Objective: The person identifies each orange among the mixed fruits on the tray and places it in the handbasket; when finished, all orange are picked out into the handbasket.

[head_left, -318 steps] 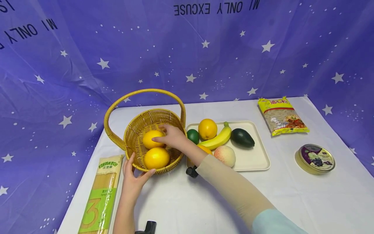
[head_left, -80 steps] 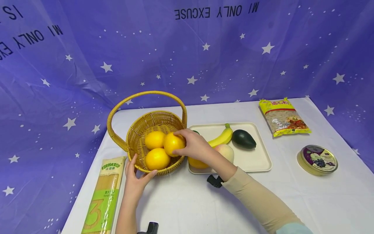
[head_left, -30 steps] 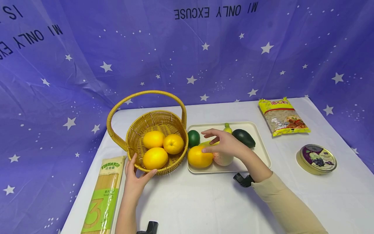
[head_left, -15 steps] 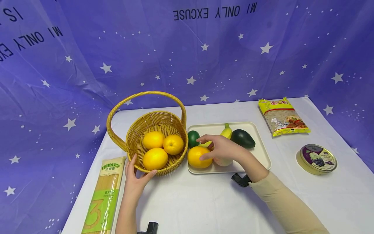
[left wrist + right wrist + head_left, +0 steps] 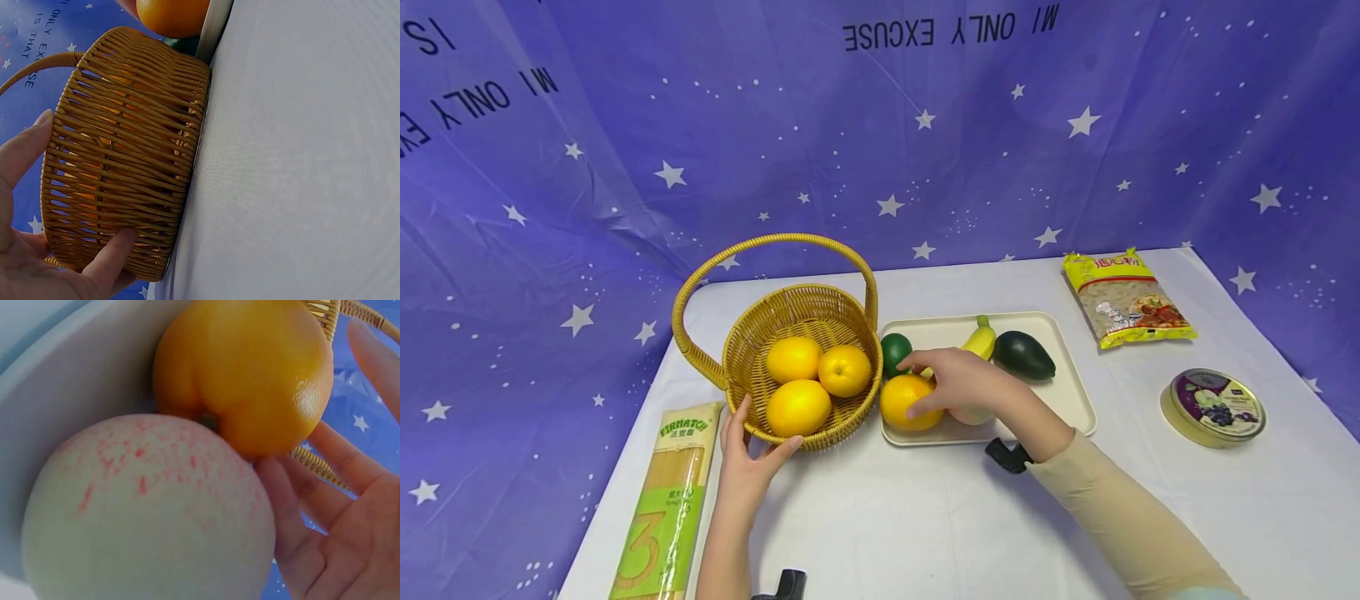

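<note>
My left hand (image 5: 747,467) holds the near rim and outer wall of a wicker basket (image 5: 741,333), its fingertips (image 5: 125,234) against the weave. Inside the basket lie three oranges: one at the back (image 5: 794,359), one in front (image 5: 799,407) and one at the right (image 5: 845,371). My right hand (image 5: 966,383) reaches over the cream tray (image 5: 1071,408), its fingers spread around another orange (image 5: 904,404) at the tray's near left corner. In the right wrist view a gap shows between that orange (image 5: 244,369) and one spread digit. A peach (image 5: 150,512) sits beside it, mostly under the hand in the head view.
The tray also bears a green round fruit (image 5: 895,353), a banana (image 5: 981,340) and an avocado (image 5: 1024,355). A spaghetti pack (image 5: 662,500) lies left of the basket. A pasta bag (image 5: 1127,300) and a round tin (image 5: 1213,408) lie right of the tray.
An orange has gone from the tray into the basket, where the right hand let go of it. That hand then moved right and now closes in on the near orange. The left hand stays put.
</note>
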Action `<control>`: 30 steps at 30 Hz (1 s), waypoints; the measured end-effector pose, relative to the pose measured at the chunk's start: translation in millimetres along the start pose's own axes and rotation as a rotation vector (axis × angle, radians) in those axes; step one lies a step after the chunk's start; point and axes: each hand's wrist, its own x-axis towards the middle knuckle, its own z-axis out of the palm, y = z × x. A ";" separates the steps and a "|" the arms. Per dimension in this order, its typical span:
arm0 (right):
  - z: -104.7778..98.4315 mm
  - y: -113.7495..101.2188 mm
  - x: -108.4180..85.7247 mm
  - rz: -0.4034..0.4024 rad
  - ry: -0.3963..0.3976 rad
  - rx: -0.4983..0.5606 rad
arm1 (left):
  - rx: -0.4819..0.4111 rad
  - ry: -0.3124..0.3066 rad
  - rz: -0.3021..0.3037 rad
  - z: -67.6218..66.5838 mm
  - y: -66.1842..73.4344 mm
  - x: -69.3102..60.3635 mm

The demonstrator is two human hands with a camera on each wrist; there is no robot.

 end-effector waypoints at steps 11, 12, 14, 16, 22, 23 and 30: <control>4.9 -11.8 4.3 0.043 -0.027 -0.136 | -0.008 -0.002 -0.009 -0.3 -2.0 1.0; 5.4 -12.3 4.6 0.046 -0.025 -0.144 | -0.008 -0.002 -0.011 -0.4 -2.2 1.2; 6.0 -13.2 5.3 0.047 -0.022 -0.158 | -0.009 -0.002 -0.013 -0.7 -2.3 1.5; 7.3 -13.9 6.0 0.042 -0.018 -0.167 | -0.010 -0.002 -0.012 -0.8 -2.0 1.5; 11.0 -15.4 7.7 0.013 -0.007 -0.193 | -0.017 -0.003 -0.005 -0.2 0.1 0.5; 11.5 -15.3 8.0 0.008 -0.004 -0.200 | -0.018 -0.003 -0.004 -0.1 0.2 0.6; 13.2 -11.1 8.2 -0.018 0.025 -0.201 | -0.025 -0.001 -0.001 0.0 -0.7 1.3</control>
